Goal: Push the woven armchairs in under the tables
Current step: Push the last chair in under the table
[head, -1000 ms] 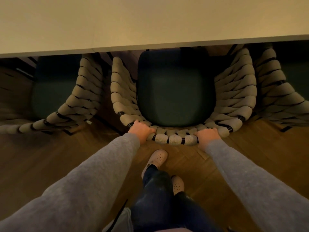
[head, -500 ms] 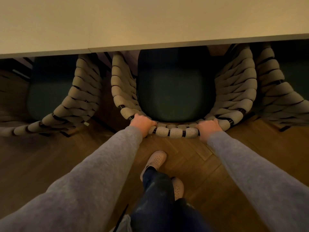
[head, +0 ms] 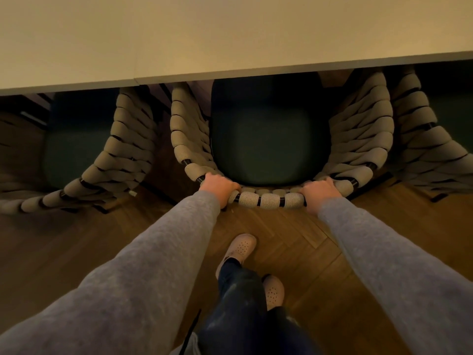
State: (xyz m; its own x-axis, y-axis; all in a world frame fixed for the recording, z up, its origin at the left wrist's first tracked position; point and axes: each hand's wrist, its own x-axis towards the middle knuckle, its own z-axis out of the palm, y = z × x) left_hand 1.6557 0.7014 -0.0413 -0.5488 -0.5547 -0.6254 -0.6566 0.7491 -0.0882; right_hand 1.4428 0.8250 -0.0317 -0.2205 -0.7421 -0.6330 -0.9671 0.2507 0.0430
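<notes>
— Three armchairs in view, yes?

— Yes. Middle chair [head: 268, 201] sits straight ahead, with its dark green seat [head: 268, 139] partly tucked beneath the table [head: 230, 34] edge. Its arms run in under the tabletop; the curved back rail stays out over the floor [head: 294, 231].

— And the hands?

— Both grip that back rail. Left hand [head: 217, 187] is wrapped over the rail at the left end of the curve, fingers curled down the inner side, next to a bare black bit of frame. Right hand [head: 318, 192] clasps the rail at the right end in the same way. Between them run several loops of pale woven cord with black frame showing in the gaps.

— Sleeves?

— Grey, both arms stretched forward and nearly straight.

— What about the other two chairs?

— Left chair [head: 102, 175] stands beside the middle one, apart from it, its seat partly under the table and its back rail sweeping out toward the left edge of view. Right chair [head: 422, 149] is close against the middle one's right arm; I cannot tell whether they touch. Only its woven side and a sliver of seat show.

— Table?

— Pale top, with a seam [head: 135, 78] near the left chair where two tops meet.

— Feet?

— Two light perforated clogs on herringbone wood, the front clog [head: 242, 245] ahead of the rear clog [head: 273, 290], dark trousers above them.
</notes>
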